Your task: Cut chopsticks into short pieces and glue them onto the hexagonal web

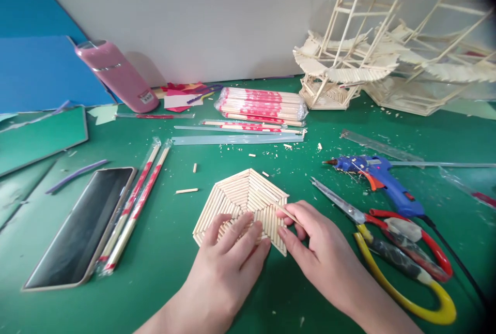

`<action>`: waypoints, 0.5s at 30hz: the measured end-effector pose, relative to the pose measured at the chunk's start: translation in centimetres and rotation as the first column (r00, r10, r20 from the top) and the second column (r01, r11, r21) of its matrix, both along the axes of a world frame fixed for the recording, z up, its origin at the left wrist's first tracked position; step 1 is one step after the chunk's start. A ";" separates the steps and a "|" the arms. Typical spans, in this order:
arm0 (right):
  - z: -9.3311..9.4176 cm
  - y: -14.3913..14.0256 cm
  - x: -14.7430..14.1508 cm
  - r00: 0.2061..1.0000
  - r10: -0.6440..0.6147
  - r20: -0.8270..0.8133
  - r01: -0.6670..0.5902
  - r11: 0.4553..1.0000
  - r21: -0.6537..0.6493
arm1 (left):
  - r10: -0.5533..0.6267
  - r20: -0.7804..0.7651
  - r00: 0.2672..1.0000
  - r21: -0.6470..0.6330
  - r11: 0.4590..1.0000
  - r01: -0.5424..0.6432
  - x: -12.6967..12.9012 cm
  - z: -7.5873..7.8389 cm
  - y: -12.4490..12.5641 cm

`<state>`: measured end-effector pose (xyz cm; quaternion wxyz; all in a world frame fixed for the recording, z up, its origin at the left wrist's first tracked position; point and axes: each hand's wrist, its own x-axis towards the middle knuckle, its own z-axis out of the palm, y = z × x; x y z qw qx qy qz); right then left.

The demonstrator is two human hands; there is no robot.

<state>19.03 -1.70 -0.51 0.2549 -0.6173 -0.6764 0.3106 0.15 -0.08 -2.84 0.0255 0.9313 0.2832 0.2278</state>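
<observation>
Open desk [166, 241] left, tools crowding right.
Between the panel [248, 197] and the wrapped sticks [138, 207] runs a wide open lane, broken by two scraps [186, 191]. Beyond the panel, a shallower gap ends at the pale strips [238, 139] and the bundle [263, 104]. Right of the right hand [323, 251], scissors [358, 215] and glue gun [382, 173] block a level sweep; tall stick frames [358, 74] fill the back right.

The single view looks forward and down from the wearer's head, out across the green table [120, 308] to the pale wall [217, 18] behind it. It sits close above the work, with the left hand [227, 267] and the right hand [320, 248] reaching in from the bottom edge. Its wide field takes in the stick towers [360, 73] at the upper right
</observation>
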 end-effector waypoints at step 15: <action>-0.5 0.1 0.3 0.998 -0.004 -0.061 0.001 0.999 -0.047 | 0.030 0.057 0.998 -0.017 0.999 -0.029 0.1 -0.5 -0.2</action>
